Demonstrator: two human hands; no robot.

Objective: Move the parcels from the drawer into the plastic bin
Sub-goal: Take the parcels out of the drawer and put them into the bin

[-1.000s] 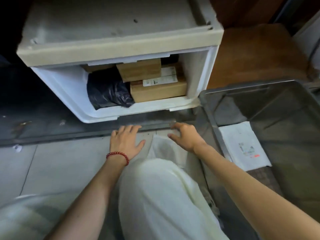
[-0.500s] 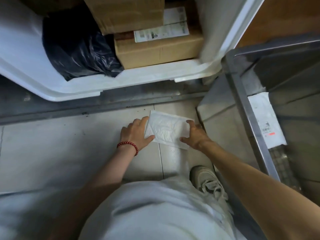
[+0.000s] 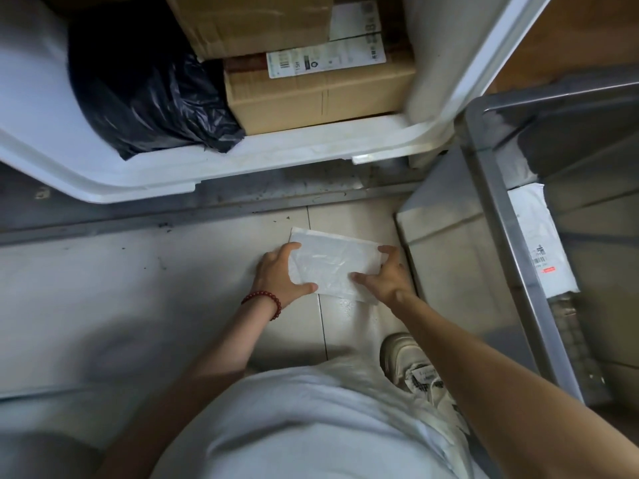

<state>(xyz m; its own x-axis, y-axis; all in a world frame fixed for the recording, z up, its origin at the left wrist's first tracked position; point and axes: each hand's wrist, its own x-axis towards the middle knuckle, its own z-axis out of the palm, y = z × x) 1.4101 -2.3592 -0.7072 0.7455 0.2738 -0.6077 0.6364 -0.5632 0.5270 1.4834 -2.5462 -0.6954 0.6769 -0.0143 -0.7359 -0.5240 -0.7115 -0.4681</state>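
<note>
A flat white parcel (image 3: 333,262) lies low over the tiled floor in front of the open white drawer (image 3: 276,160). My left hand (image 3: 278,274) grips its left edge and my right hand (image 3: 389,274) grips its right edge. Inside the drawer sit a black plastic-wrapped parcel (image 3: 138,88), a cardboard box with a label (image 3: 321,91) and a second cardboard box (image 3: 249,22) stacked on it. The grey see-through plastic bin (image 3: 498,216) stands at the right, with a white labelled parcel (image 3: 543,243) on its bottom.
My knee in light trousers (image 3: 304,426) and my shoe (image 3: 411,364) fill the lower middle. A dark metal floor track (image 3: 173,212) runs under the drawer. A brown wooden surface (image 3: 567,32) lies beyond the bin.
Both hands came down from beside the drawer front onto the white parcel and took hold of its two edges. The view tipped down and closer to the floor.
</note>
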